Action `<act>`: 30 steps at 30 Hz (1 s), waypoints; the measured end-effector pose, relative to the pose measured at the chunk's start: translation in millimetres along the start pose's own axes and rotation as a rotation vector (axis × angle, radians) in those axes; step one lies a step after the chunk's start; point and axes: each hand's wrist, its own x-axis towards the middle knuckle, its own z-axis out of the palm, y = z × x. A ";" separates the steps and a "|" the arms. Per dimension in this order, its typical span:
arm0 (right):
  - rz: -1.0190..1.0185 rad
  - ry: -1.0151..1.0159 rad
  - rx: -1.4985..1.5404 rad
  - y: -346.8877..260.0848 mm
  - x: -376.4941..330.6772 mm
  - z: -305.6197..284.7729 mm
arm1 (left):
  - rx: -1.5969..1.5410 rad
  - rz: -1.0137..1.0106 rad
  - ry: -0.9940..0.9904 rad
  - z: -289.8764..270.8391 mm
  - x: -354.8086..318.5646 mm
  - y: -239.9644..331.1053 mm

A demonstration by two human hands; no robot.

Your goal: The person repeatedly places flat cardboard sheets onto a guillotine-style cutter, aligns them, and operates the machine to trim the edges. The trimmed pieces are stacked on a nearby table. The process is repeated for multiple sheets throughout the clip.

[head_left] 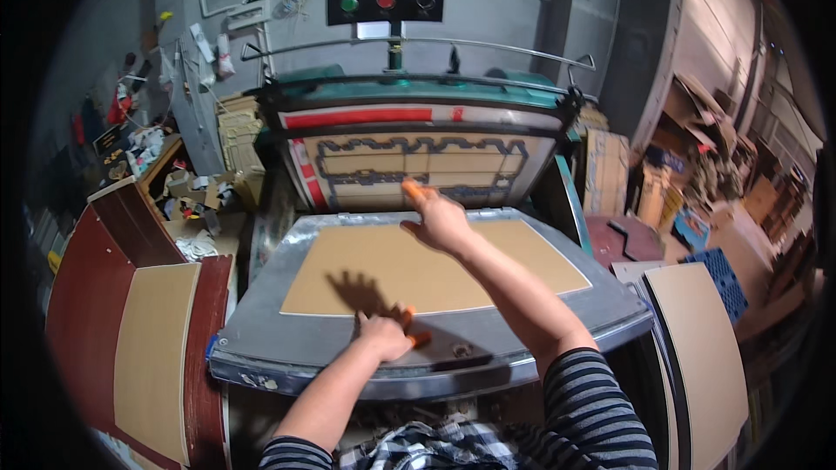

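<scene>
The left hand [383,337] is pressing fingers, spread and orange-tipped, on the near edge of the brown cardboard sheet [435,270] lying flat on the grey press bed [601,313]; the right hand [440,222], fingers spread, is resting at the sheet's far edge, below the upright die plate [418,165]

Dim indoor light from above and ahead; a hand's dark shadow falls on the cardboard sheet [427,265]. Fisheye view bends straight edges, corners black, outer clutter soft and blurry.
</scene>
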 end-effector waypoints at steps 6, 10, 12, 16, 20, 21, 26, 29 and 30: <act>0.161 0.412 -0.160 -28.0 149.2 -138.4 | 0.067 0.091 0.359 29.0 19.0 -1.4; 0.335 0.403 -0.198 -30.3 205.4 -173.7 | 0.029 0.088 0.334 31.7 18.6 -10.6; 0.392 0.330 -0.223 -32.4 211.7 -174.0 | 0.033 0.058 0.251 26.0 15.2 -12.0; 0.271 0.379 -0.179 36.7 251.6 -168.2 | 0.051 0.164 0.837 55.8 27.1 -18.3; 0.134 0.414 -0.481 39.2 259.3 -169.8 | -0.111 0.062 0.587 50.7 19.7 -8.8; 0.138 0.338 -0.420 52.9 259.9 -189.1 | -0.087 0.058 0.445 37.9 20.9 -0.9; 0.088 0.473 -0.178 47.7 222.7 -204.2 | -0.070 0.010 0.153 9.5 1.0 1.7; -0.261 0.626 -0.207 57.0 123.0 -218.7 | -0.043 0.049 0.034 -23.0 12.6 8.3; -0.280 0.601 -0.135 40.9 80.9 -221.3 | -0.014 0.069 0.006 -50.5 25.6 6.4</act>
